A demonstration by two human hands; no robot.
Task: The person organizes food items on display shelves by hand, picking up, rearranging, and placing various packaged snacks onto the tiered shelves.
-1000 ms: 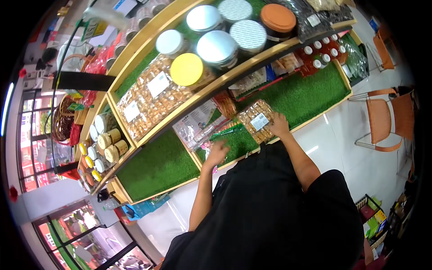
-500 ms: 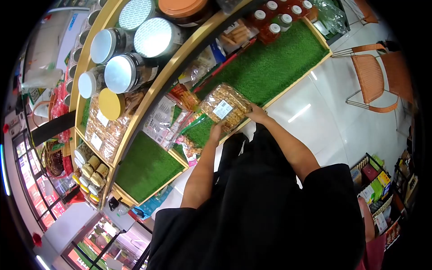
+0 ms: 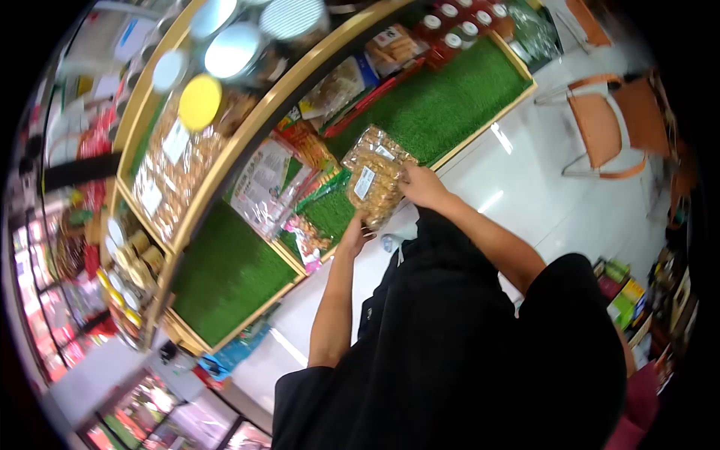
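Note:
A clear bag of brown snacks with a white label (image 3: 377,187) is held between both my hands above the shelf's front edge. My right hand (image 3: 422,186) grips its right side. My left hand (image 3: 355,235) pinches its lower left corner. Another labelled snack bag (image 3: 373,142) lies on the green mat just behind it, partly covered by the held one. To the left, a small pink-edged snack packet (image 3: 306,241) and a flat printed package (image 3: 268,186) lie on the lower shelf.
The lower shelf has green matting (image 3: 225,270) and wooden edging. Above it, an upper shelf holds jars, a yellow-lidded one (image 3: 200,103) and large snack bags (image 3: 171,161). Red bottles (image 3: 450,41) stand at the far end. Chairs (image 3: 596,131) are at right; a person's maroon clothing (image 3: 636,412) shows lower right.
The front snack bag is now lifted and turned toward me, showing another bag behind it. A second ago my left hand was empty, apart from the bag; it now holds its corner. The view has shifted.

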